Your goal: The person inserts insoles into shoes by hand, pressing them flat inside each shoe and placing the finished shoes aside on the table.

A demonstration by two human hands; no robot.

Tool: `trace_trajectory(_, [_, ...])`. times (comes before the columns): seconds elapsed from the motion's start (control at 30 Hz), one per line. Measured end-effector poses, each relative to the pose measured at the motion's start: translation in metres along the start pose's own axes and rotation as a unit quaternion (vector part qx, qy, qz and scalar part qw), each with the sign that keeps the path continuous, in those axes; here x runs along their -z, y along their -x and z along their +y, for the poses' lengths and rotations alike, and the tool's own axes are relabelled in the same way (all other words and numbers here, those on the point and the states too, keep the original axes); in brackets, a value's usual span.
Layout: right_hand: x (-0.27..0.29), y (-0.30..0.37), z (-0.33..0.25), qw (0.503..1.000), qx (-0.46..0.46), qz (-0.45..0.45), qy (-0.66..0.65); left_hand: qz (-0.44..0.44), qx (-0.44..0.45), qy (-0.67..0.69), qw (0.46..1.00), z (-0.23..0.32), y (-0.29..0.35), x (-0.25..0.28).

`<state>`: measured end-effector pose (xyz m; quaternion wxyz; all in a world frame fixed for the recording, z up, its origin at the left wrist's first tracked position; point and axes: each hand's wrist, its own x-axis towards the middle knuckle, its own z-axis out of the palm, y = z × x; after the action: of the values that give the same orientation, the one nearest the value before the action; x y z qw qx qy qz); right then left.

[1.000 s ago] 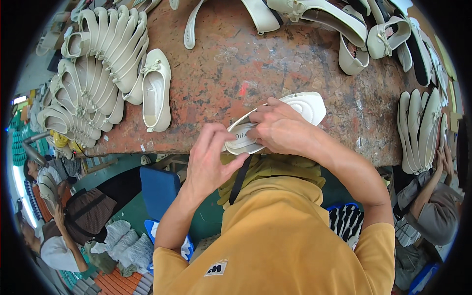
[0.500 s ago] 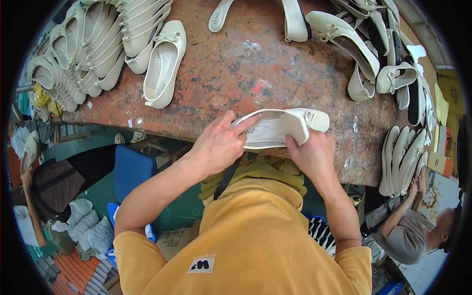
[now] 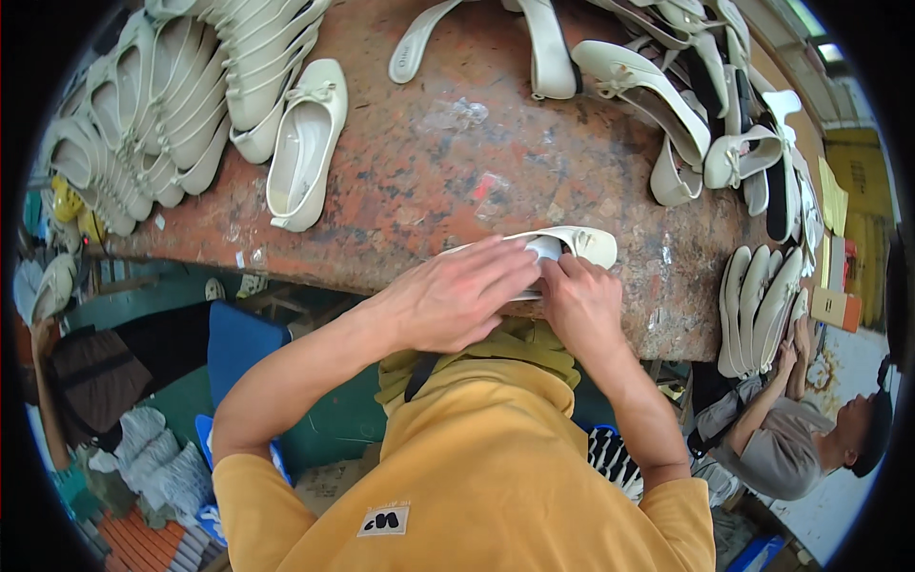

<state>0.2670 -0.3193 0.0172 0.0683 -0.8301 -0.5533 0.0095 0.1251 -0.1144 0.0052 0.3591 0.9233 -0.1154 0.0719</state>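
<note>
Shoe lies at the tabletop's near edge, toe rightward, upper formed; work inside it apparently unfinished. Left hand opened out, fingers nearly straight across the heel end. Right hand curled at the opening (cannot tell what's pinched). Nested rows leftward look sorted; pile rightward doesn't.

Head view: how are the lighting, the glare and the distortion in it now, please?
Head view: the table is brightly lit, its front edge bowed by the fisheye lens; head view: a clear plastic scrap glints, and the floor looks darker; head view: the toe of the cream shoe in hand shows clearly, while the left grip hides much of its other end.
</note>
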Motion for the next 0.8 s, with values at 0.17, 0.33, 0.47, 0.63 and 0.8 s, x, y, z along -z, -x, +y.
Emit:
trace_trajectory(0.17, [0.032, 0.007, 0.052, 0.995, 0.038, -0.023, -0.086, -0.230, -0.060, -0.302, 0.923, 0.006, -0.016, -0.006])
trace_trajectory(0.33, [-0.025, 0.017, 0.103, 0.975, 0.007, 0.003, -0.221, -0.273, -0.080, -0.314, 0.906, 0.025, -0.092, -0.033])
trace_trajectory(0.47, [-0.027, 0.013, 0.094, 0.956, -0.015, 0.044, -0.289, -0.083, 0.143, -0.091, 0.982, 0.021, -0.027, 0.032])
trace_trajectory(0.63, [0.041, 0.003, 0.070, 0.986, 0.138, 0.013, -0.091, 0.174, 0.165, 0.091, 0.967, 0.035, -0.034, 0.059])
trace_trajectory(0.8, [0.014, 0.008, 0.073, 0.977, 0.094, -0.132, 0.137, 0.168, -0.042, 0.042, 0.984, 0.072, -0.076, 0.068])
